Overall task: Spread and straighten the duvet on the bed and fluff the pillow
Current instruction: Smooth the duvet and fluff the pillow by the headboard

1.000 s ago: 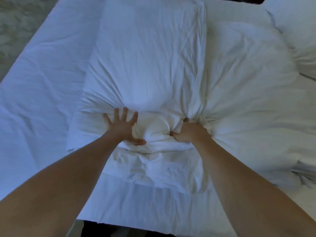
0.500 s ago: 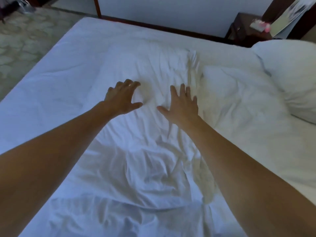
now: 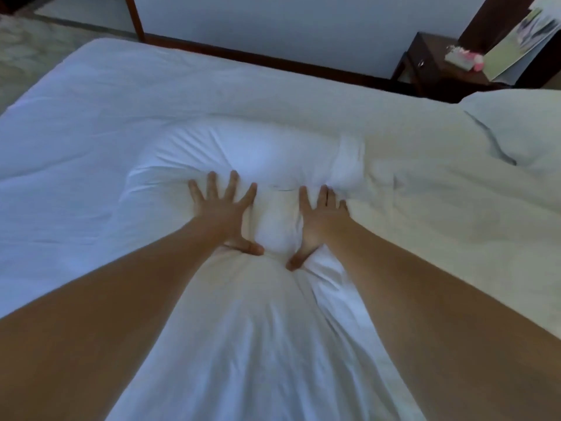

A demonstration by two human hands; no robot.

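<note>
A white pillow (image 3: 261, 153) lies in the middle of the bed, running away from me. My left hand (image 3: 224, 211) presses flat on it with fingers spread wide. My right hand (image 3: 318, 220) presses down beside it, fingers apart, thumb pointing back toward me. The fabric bulges up between the two hands and dents under the palms. Neither hand grips anything. A white duvet (image 3: 440, 214) lies rumpled to the right of the pillow. A second white pillow (image 3: 516, 123) sits at the right edge.
The white sheet of the bed (image 3: 69, 123) stretches flat to the left. A dark wooden nightstand (image 3: 437, 71) with small items stands beyond the far right corner. A white wall and dark baseboard run behind the bed. Patterned floor (image 3: 27, 50) shows at the far left.
Both hands were lifted above the pillow half a second ago; now they are pressed down flat into it, farther along than the first press one second ago.
</note>
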